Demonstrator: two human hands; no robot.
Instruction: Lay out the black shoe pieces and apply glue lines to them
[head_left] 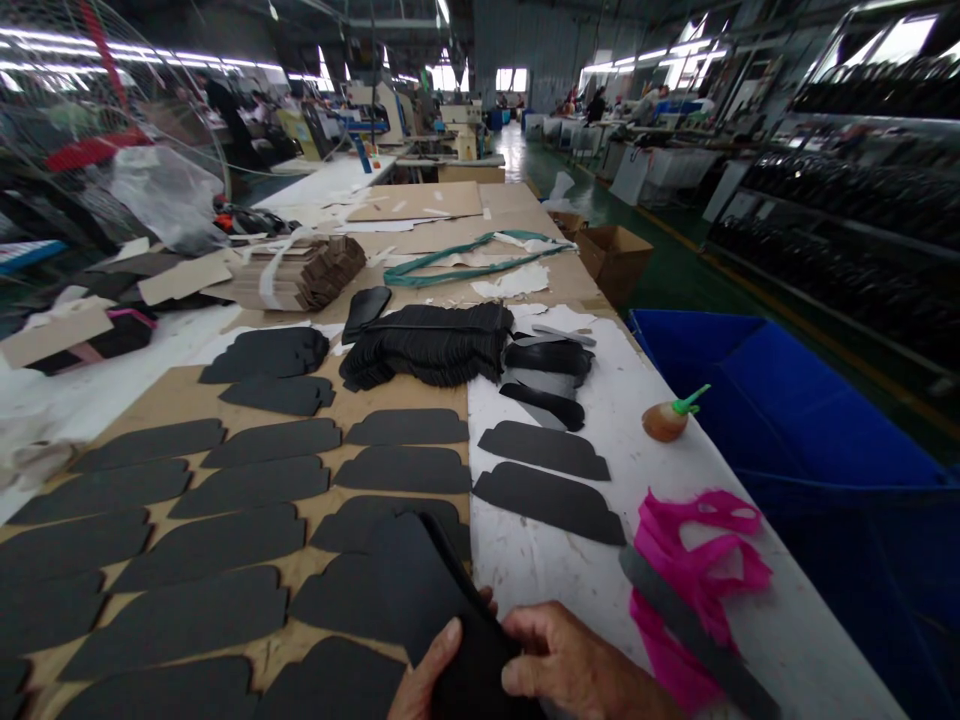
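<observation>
At the bottom centre I hold a few black flat cut-out pieces, curved and tilted up from the table. My left hand grips them from the left, its thumb on the near face and fingertips behind. My right hand pinches their right edge between thumb and fingers. Rows of similar black cut-out pieces lie flat to the left, and two more pieces rest on white paper ahead. Beyond them sits a long, tightly packed stack of black pieces.
A bottle with a green nozzle, magenta fabric scraps and a dark grey strip lie to the right. Blue bins stand past the table's right edge. Farther back are a brown bundle and a green strap loop.
</observation>
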